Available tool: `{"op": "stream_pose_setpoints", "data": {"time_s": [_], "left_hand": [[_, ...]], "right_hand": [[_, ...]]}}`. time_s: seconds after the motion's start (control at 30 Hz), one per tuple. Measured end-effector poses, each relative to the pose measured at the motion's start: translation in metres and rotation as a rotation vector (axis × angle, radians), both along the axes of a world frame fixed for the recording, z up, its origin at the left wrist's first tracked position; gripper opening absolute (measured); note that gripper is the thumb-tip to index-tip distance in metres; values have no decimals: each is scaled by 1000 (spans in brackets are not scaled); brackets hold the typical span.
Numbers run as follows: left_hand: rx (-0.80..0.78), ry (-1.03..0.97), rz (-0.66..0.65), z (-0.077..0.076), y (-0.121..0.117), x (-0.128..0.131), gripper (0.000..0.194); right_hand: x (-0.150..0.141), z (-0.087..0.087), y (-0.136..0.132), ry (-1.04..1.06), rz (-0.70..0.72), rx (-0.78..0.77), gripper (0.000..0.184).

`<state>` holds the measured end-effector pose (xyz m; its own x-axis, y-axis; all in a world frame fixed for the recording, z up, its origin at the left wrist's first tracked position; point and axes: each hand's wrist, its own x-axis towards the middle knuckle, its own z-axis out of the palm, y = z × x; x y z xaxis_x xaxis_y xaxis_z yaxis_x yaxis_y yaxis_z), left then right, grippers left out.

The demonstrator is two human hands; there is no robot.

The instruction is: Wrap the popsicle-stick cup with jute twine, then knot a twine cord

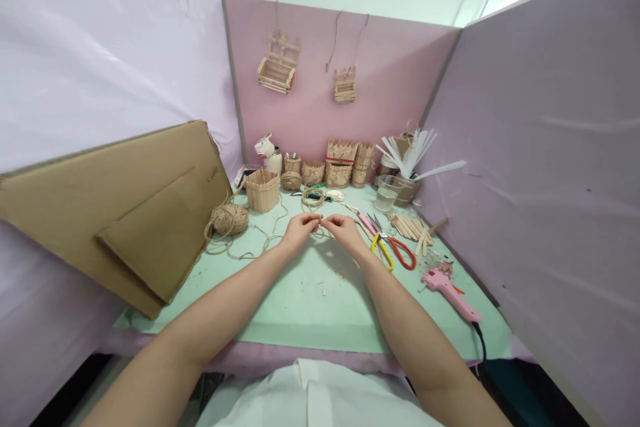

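Note:
My left hand (301, 229) and my right hand (344, 231) meet over the middle of the green table, fingertips almost touching. Both pinch thin jute twine (320, 234), whose short piece between the fingers is mostly hidden. A loose strand trails left towards a ball of twine (230, 219). Beyond my left hand stands a pot made of craft sticks (263, 191). Right of my right hand lie scissors with red handles (401, 252) and a yellow-handled tool (383, 252).
A pink glue gun (453, 295) with a black cord lies at the right. Craft sticks (411, 227) and a plastic cup of liquid (386, 195) are behind it. Folded cardboard (150, 213) leans at the left. Small stick baskets (338, 175) line the back wall.

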<state>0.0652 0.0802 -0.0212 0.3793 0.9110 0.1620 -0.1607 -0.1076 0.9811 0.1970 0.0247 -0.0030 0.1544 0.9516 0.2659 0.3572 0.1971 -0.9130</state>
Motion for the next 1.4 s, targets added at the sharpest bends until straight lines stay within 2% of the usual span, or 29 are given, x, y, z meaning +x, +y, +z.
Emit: {"op": "stream_pose_setpoints", "data": {"time_s": [0.2, 0.33, 0.63, 1.2, 1.3, 1.4], "left_hand": [[13, 21, 24, 3, -1, -1, 27], [10, 42, -14, 6, -4, -1, 25], [-64, -25, -48, 4, -3, -1, 32], [58, 97, -7, 7, -8, -2, 27], [27, 74, -22, 6, -7, -2, 24], [-69, -12, -63, 5, -5, -2, 24]], "right_hand": [[2, -4, 2, -31, -21, -17, 26], [3, -3, 1, -36, -37, -30, 25], [4, 0, -1, -57, -25, -62, 26], [5, -3, -1, -84, -23, -104, 22], [4, -4, 1, -97, -1, -115, 22], [4, -4, 1, -98, 15, -106, 22]]}}
